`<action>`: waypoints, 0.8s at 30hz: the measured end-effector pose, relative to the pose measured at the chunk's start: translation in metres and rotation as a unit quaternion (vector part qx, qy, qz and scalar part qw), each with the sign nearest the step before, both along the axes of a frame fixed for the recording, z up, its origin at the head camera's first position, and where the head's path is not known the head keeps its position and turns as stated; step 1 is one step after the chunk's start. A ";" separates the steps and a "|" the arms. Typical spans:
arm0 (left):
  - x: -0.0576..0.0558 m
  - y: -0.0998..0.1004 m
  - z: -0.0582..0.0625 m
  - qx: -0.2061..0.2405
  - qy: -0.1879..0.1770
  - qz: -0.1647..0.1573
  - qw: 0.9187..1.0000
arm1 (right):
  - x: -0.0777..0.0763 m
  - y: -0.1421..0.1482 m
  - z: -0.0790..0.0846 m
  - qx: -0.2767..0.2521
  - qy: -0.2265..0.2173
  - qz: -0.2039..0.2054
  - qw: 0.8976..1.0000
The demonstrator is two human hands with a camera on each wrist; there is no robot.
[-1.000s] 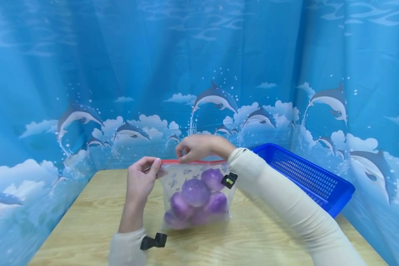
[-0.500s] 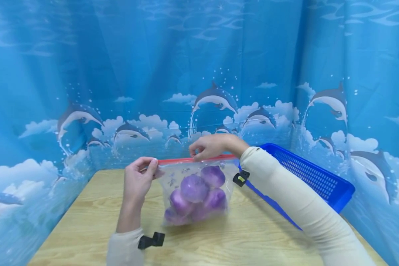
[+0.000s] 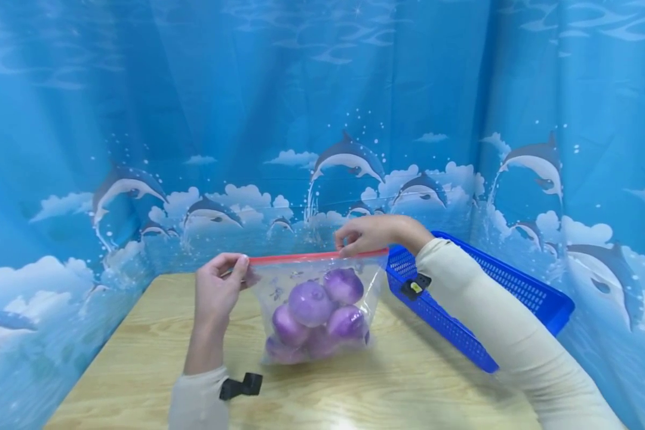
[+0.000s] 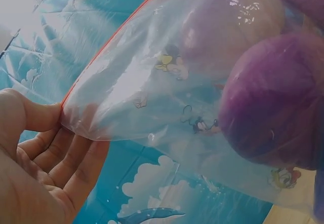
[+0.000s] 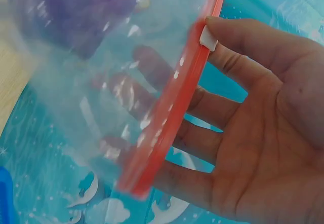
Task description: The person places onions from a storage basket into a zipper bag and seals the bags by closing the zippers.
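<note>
A clear zip bag (image 3: 276, 273) with small printed figures hangs between my hands, several purple onions (image 3: 310, 303) inside it. My left hand (image 3: 217, 286) pinches its top left corner between thumb and fingers. Along the top runs a red zip strip (image 5: 172, 102) with a small white slider (image 5: 207, 39). My right hand (image 3: 373, 232) pinches that slider between thumb and index finger, right of the strip's middle. Its other fingers (image 5: 200, 140) lie behind the bag, seen through the plastic in the right wrist view. The onions overlap, so some are partly hidden.
A blue perforated basket (image 3: 451, 343) stands on the right of the wood-grain table (image 3: 140, 358), partly covered by my right sleeve (image 3: 478, 298). A blue curtain (image 3: 247, 119) printed with dolphins hangs behind and at both sides.
My right hand has slid rightward along the red strip, pinching the slider. The left hand has shifted slightly left, still on the corner. More of the basket's near side shows.
</note>
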State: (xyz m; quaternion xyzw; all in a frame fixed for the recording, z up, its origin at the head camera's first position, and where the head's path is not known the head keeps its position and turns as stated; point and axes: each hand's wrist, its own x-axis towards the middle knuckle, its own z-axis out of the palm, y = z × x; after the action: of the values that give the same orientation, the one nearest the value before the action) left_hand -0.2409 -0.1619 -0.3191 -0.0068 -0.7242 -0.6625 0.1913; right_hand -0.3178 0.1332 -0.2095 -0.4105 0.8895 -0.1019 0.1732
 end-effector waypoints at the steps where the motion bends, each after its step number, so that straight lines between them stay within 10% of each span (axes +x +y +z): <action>1: -0.001 -0.001 0.000 -0.001 -0.004 0.002 1.000 | 0.000 0.004 0.000 -0.004 0.002 0.002 1.000; 24: -0.006 -0.010 0.006 -0.033 -0.051 0.010 0.998 | -0.009 0.065 -0.013 -0.029 -0.087 -0.108 0.990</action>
State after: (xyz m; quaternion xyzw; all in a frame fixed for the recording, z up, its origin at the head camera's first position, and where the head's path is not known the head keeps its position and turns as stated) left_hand -0.2469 -0.1716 -0.3126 0.0284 -0.7544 -0.6358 0.1604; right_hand -0.3267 0.1982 -0.2224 -0.3068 0.9066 -0.1811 0.2262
